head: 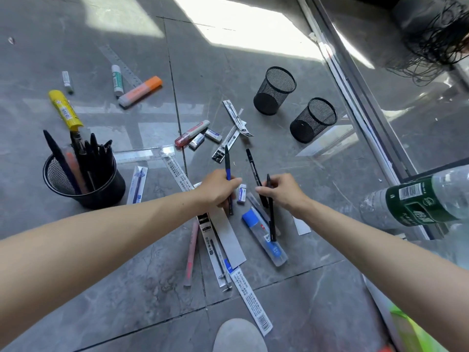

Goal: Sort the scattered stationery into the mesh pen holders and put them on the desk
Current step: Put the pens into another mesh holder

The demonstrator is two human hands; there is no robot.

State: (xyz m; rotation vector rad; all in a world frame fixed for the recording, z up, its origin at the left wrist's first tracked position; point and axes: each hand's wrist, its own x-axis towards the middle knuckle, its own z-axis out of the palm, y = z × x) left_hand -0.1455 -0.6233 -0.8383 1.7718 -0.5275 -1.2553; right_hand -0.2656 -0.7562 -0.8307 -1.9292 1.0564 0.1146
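A blue pen [226, 161] is gripped in the fingers [234, 182] of the left hand [215, 191]. Two black pens [252, 165] are pinched by the right hand [285, 193]. More stationery is scattered on the floor [317, 288], between a full holder [101, 194] and two empty holders [274, 92].

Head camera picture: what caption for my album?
Left hand holds a blue pen, right hand black pens, above the grey floor.

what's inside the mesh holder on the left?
The left mesh holder holds a bunch of black pens, a dark blue pen and an orange pen, upright or leaning. Its bottom is covered by them.
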